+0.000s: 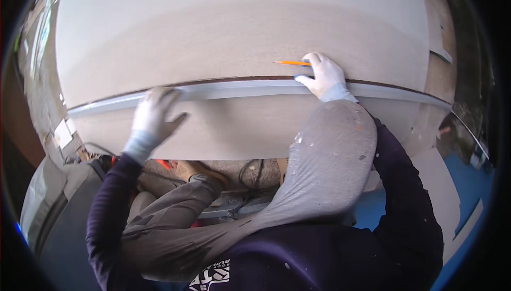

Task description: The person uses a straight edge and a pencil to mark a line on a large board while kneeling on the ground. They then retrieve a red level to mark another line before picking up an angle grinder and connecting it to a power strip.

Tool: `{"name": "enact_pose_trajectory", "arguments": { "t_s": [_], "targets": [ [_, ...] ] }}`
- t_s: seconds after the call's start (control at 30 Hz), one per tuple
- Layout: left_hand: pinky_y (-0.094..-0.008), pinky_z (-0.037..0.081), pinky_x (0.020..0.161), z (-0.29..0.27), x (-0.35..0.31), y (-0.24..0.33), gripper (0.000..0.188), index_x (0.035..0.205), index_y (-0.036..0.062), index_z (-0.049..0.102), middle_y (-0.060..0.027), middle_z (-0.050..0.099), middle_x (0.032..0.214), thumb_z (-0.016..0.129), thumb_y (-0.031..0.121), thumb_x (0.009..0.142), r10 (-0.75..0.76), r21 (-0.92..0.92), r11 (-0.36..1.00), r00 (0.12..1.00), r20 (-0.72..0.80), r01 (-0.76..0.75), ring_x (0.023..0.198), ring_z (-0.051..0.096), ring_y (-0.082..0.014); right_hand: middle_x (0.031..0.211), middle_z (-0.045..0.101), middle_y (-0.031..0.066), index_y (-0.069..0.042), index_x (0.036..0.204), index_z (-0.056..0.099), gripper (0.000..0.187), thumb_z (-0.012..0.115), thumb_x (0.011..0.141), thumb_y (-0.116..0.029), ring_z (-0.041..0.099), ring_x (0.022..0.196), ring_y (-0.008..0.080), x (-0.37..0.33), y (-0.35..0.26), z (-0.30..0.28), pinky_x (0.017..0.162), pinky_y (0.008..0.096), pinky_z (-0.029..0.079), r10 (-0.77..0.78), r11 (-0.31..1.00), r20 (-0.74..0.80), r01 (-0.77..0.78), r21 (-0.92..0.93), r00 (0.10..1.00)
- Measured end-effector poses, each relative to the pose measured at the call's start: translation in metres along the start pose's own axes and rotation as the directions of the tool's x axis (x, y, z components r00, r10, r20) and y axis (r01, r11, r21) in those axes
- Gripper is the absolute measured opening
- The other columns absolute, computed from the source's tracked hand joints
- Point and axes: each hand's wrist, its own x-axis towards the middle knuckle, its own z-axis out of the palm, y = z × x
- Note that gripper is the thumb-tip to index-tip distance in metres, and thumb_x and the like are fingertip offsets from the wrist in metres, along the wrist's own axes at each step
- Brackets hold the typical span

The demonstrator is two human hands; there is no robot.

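Observation:
A long grey metal straightedge lies across a large pale board, with a dark line along its far edge. My right hand, in a white work glove, holds an orange pencil whose tip points left, just beyond the straightedge. The thumb of that hand lies near the bar's far edge. Over the left part of the straightedge is my gloved left hand, somewhat blurred. Its thumb stands away from its fingers and nothing shows in it; whether the fingertips touch the bar I cannot tell.
My knee in grey trousers rises against the board's near side. Below the board are my shoe, a dark cable and an orange-red object. A blue surface shows at right, with grey covered material at left.

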Motion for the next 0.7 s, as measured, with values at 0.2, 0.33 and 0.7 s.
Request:
{"name": "enact_pose_trajectory", "arguments": {
  "t_s": [0.2, 0.33, 0.7],
  "targets": [
    [-0.0506, 0.047, 0.112, 0.079, 0.029, 0.061, 0.049, 0.13, 0.0057, 0.067, -0.0148, 0.066, 0.133, 0.08, 0.027, 0.087, -0.004, -0.015, 1.0, 0.972, -0.235, 0.0, 0.129, 0.06, -0.036, 0.12, 0.069, 0.0122, -0.01, 0.119, 0.061, 0.05, 0.085, 0.083, -0.036, 0.067, 0.112, 0.035, 0.002, 0.0, 0.0, 0.092, 0.0467, 0.054, 0.053, 0.998, -0.02, -0.052, 0.018, 0.998],
    [-0.0451, 0.054, 0.102, 0.1, 0.042, 0.065, 0.039, 0.123, 0.0074, 0.072, -0.0094, 0.069, 0.13, 0.078, 0.02, 0.086, -0.029, 0.007, 0.999, 0.957, -0.29, 0.033, 0.122, 0.065, -0.0318, 0.12, 0.07, 0.0121, -0.009, 0.122, 0.062, 0.05, 0.085, 0.085, -0.036, 0.068, 0.111, 0.0333, 0.003, 0.0, 0.0, 0.092, 0.0466, 0.055, 0.049, 0.999, 0.016, -0.049, -0.01, 0.999],
    [-0.0412, 0.059, 0.091, 0.101, 0.045, 0.064, 0.025, 0.113, 0.0103, 0.077, -0.0052, 0.071, 0.12, 0.071, 0.015, 0.09, -0.048, 0.051, 0.996, 0.95, -0.308, 0.067, 0.112, 0.068, -0.0279, 0.113, 0.07, 0.0116, -0.011, 0.125, 0.064, 0.038, 0.074, 0.095, -0.032, 0.069, 0.102, 0.0341, 0.014, -0.013, -0.004, 0.087, 0.0473, 0.056, -0.225, 0.973, -0.044, 0.226, 0.047, 0.973]
  ]
}}
